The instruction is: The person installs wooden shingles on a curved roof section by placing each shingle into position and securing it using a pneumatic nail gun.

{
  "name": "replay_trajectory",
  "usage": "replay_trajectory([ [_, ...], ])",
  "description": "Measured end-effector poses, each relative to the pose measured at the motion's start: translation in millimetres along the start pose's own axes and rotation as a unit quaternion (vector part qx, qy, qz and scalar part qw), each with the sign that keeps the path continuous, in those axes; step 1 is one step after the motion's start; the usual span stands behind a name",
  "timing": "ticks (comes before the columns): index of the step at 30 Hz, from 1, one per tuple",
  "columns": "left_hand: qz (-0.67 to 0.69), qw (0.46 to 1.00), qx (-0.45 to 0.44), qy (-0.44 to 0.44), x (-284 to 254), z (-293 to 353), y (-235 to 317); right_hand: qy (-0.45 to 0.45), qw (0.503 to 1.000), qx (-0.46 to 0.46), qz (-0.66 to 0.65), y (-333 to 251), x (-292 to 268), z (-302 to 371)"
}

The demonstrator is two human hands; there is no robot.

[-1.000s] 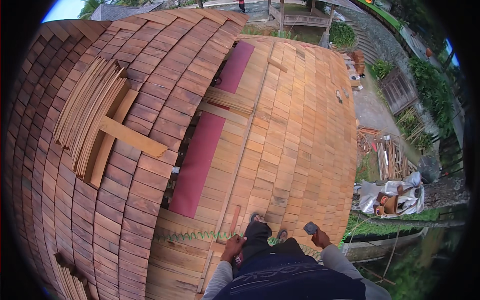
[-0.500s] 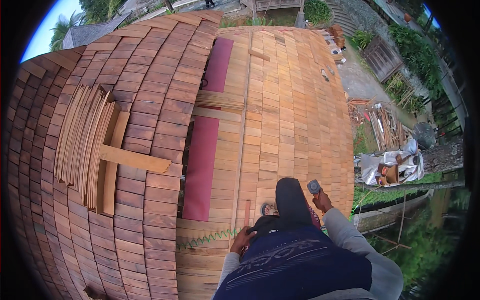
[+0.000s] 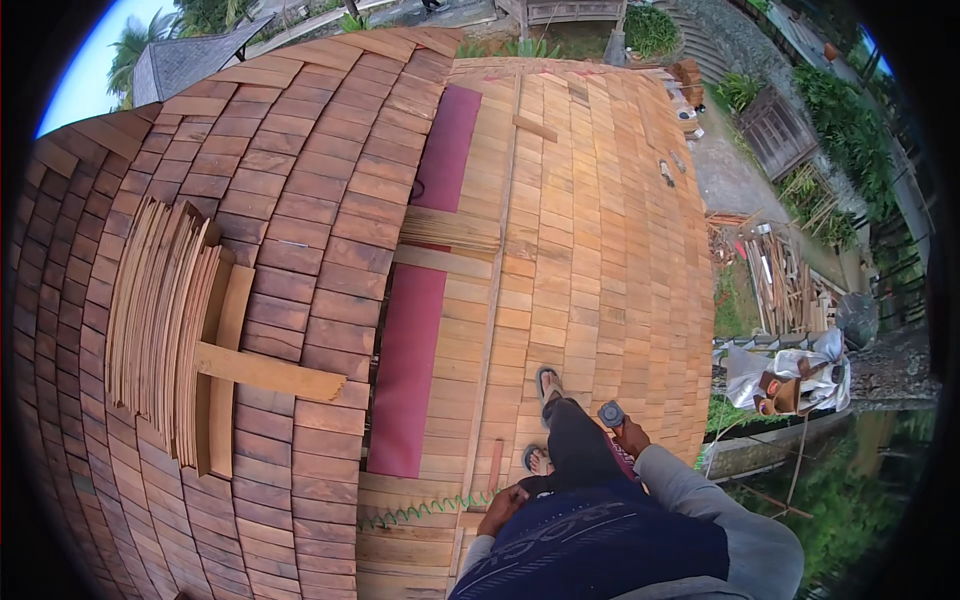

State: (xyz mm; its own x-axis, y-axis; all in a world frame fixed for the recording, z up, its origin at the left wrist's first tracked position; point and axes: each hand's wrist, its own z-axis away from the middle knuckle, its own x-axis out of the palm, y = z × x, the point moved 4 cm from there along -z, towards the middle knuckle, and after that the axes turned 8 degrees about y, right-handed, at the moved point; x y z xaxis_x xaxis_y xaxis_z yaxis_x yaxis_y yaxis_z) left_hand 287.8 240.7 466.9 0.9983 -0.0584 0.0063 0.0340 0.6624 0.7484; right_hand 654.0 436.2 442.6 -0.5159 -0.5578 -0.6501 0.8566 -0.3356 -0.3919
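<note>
Apparently, pale shingles (image 3: 560, 260) are largely laid but 2 maroon strips (image 3: 405, 370) lie uncovered, the right hand (image 3: 632, 438) clasping a grey-headed tool (image 3: 611, 412) over the shingles, apart from the left hand (image 3: 502, 510), whose grip is indiscernible.

Red-brown roof shingles (image 3: 330, 262) beside honey-orange shingles (image 3: 570, 250), both in staggered, brick-like rows.
The red-brown rows are mottled darker; the stacked boards (image 3: 160, 330) are tan with fine stripes of edges. The sheet strips (image 3: 410, 370) are plain plum red, the coiled hose (image 3: 440, 508) bright green, the tool (image 3: 611, 413) dark grey, the trousers (image 3: 580, 450) black, the sleeves (image 3: 690, 485) light grey, the shirt (image 3: 620, 545) navy with paler print.
</note>
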Motion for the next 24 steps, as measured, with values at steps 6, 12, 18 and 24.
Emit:
replay_trajectory([
  [6,-0.052,0.995,-0.028,0.085,0,-21,76,-0.027,0.999,-0.016,0.026,-54,-53,-53],
  [12,-0.254,0.966,-0.039,0.005,-3,-50,166,-0.016,0.997,-0.054,0.045,-106,-109,-117],
  [18,-0.213,0.973,-0.088,-0.03,-12,-57,242,0.0,0.985,-0.104,0.139,-123,-126,-163],
  [24,-0.24,0.964,-0.057,-0.101,-8,-51,327,0.045,0.928,-0.281,0.241,-122,-121,-175],
])
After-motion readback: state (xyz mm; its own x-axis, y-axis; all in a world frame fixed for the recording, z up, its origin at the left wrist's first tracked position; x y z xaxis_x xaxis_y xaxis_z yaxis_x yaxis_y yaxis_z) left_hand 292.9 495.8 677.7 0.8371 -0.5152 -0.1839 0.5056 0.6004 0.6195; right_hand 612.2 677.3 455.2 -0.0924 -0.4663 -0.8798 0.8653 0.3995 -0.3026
